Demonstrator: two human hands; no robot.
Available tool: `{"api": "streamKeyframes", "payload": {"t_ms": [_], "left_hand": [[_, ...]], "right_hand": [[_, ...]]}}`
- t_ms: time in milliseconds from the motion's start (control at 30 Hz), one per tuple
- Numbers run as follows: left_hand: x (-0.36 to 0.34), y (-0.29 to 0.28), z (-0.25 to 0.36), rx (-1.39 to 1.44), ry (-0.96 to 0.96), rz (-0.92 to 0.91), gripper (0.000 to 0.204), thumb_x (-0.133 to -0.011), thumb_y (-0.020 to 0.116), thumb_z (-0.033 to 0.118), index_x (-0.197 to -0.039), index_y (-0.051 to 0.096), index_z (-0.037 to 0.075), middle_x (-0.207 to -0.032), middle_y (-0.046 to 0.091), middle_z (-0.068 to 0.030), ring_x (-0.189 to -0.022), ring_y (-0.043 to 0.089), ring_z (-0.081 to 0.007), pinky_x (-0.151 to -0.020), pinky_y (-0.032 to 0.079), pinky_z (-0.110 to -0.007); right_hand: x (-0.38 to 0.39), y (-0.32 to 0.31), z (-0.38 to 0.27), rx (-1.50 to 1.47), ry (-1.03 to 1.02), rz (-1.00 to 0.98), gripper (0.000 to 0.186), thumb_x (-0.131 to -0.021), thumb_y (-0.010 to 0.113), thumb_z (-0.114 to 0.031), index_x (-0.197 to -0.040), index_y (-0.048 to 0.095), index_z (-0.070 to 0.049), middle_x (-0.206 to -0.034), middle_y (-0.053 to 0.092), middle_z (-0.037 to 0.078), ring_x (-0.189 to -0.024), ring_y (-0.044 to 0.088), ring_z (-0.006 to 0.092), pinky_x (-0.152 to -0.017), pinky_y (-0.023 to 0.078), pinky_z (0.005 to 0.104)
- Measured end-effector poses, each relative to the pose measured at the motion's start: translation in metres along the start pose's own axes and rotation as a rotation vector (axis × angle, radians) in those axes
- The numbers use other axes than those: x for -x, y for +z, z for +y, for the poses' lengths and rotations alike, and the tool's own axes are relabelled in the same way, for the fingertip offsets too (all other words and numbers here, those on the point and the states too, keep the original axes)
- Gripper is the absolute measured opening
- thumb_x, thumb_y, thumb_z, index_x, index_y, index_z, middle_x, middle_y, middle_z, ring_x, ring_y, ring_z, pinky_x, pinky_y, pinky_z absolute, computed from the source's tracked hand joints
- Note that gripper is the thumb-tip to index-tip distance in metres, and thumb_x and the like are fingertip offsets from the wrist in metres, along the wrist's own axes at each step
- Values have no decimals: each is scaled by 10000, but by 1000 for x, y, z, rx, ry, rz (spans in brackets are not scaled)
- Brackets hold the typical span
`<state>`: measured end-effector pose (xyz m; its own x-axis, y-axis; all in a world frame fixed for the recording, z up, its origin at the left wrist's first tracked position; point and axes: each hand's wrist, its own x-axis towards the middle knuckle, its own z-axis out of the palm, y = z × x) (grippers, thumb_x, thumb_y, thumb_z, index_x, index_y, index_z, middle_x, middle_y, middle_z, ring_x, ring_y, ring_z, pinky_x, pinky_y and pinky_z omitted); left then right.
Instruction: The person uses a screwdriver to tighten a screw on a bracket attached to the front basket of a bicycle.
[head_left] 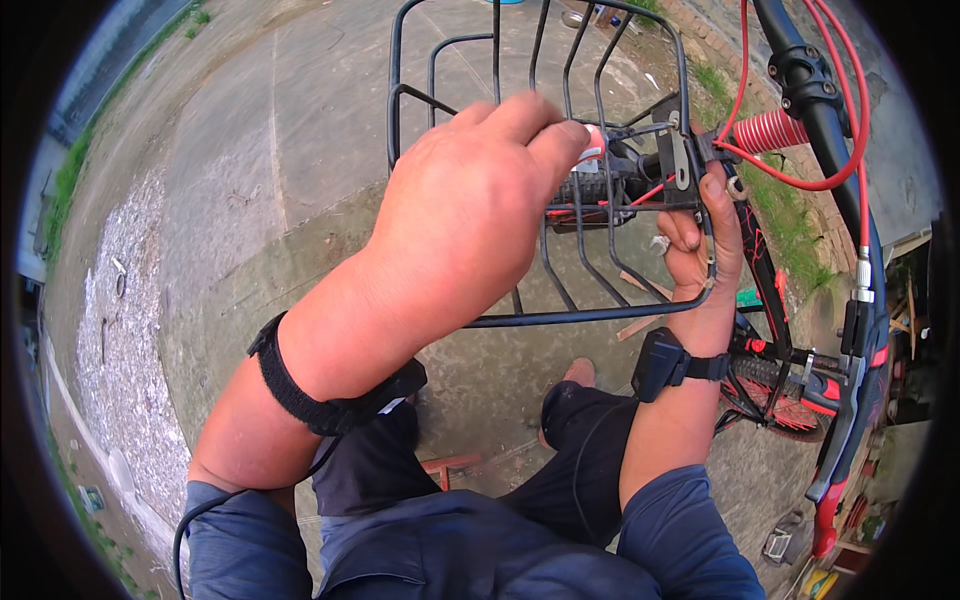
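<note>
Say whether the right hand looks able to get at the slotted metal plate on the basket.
Probably yes: the right hand sits at the basket's right edge, close to the slotted metal plate; nothing visible bars the way.

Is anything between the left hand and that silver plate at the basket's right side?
Bars of the wire basket cross the gap between the left hand and silver plate; whether they block it or lie beneath, I can't tell. The right hand is by the plate, not between them.
</note>
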<state>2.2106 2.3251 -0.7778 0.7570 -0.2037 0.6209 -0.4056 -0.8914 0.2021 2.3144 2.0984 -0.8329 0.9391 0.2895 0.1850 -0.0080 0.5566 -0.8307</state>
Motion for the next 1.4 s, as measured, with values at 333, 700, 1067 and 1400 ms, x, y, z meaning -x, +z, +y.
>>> {"api": "streamKeyframes", "payload": {"t_ms": [333,700,1067,1400], "left_hand": [[-8,-17,-4,6,-7,-2,358,-784,670,17,-1135,625,73,-986,605,-128,-896,630,-353,-720,518,-409],[-21,-23,-2,185,-163,-140,367,-798,729,110,-1111,561,21,-923,628,-165,-844,628,-355,-732,504,-390],[-36,-30,0,212,-250,-267,367,-837,730,173,-1111,556,1,-854,621,-129,-776,623,-269,-686,490,-367],[-43,-27,1,417,-426,-416,321,-908,685,164,-1139,548,-11,-814,624,-83,-694,590,-124,-641,487,-288]], "right_hand": [[1,1,-5,24,46,-16,686,-859,647,-242,-1448,397,4,-1207,587,92,-1079,602,186,-899,476,293],[0,-1,-8,-12,35,-55,646,-857,635,-184,-1412,401,49,-994,612,61,-498,424,42,-485,343,165],[-1,-1,-5,-51,11,16,578,-833,680,-100,-1349,477,64,-1116,633,92,-465,425,39,-429,343,178],[-5,-7,-3,-62,12,-16,600,-825,707,-116,-1351,484,69,-1141,635,80,-487,416,30,-424,332,180]]}}
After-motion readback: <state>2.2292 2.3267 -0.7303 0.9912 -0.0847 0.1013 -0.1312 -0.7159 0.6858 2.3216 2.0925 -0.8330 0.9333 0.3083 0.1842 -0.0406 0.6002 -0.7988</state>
